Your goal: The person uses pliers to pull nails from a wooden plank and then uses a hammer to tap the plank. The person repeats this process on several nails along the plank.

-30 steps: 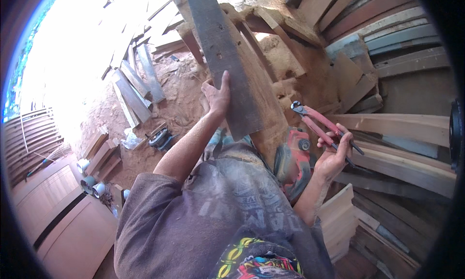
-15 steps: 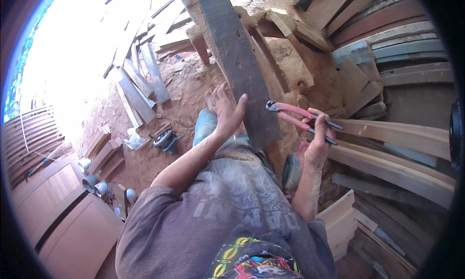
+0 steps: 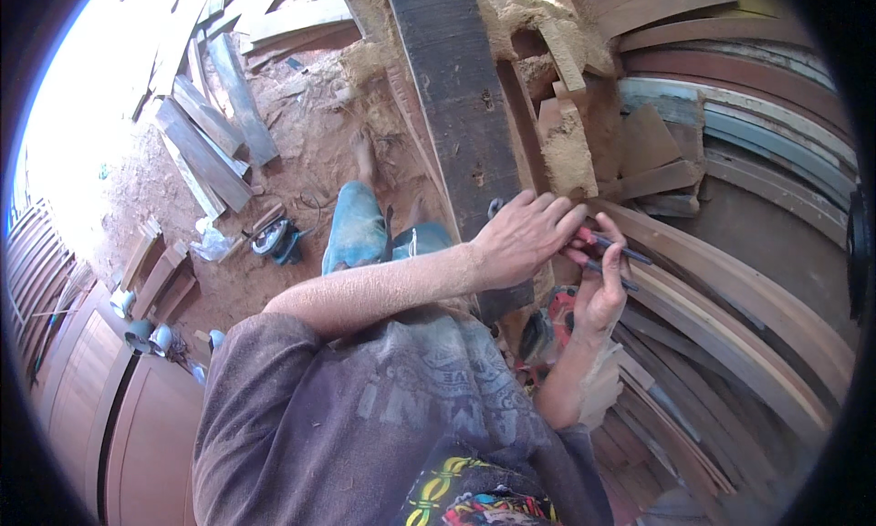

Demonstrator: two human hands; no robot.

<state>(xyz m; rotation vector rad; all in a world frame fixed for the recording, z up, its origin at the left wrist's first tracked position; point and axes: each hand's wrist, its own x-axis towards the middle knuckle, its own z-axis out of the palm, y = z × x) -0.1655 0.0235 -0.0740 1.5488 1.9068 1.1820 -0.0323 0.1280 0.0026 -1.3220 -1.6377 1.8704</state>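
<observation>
Head view, left hand: my left hand [image 3: 525, 239] lies fingers-down on the dark plank [image 3: 461, 115], pressing its lower end; I grasp nothing with it, it only braces the wood.
Head view, right hand: my right hand [image 3: 598, 284] is clenched round the red-handled pliers [image 3: 602, 252], just at 3 o'clock of the left hand, the two hands touching.
Plank: it runs from 12 o'clock down to the middle of the view, tilted slightly left at the top, over sawdust-caked scrap wood [image 3: 566, 143].
Pliers head: hidden under my left fingers, so I cannot tell what it bites.
Doing it well: I judge I should keep my weight on the plank so it cannot shift, hold the handles squeezed firmly, and pull in line with the plank rather than twisting sideways.
Count, hands: two, both mine.
Count, pliers: one.
Count, dark planks under hand: one.
Count, loose grey boards [image 3: 214, 129] at 10 o'clock: several, perhaps five; they overlap.
Count, power tool [image 3: 274, 239] on the dirt at 9 o'clock: one.
Count, curved wooden strips [image 3: 730, 289] at 3 to 4 o'clock: many, too stacked to count.
</observation>
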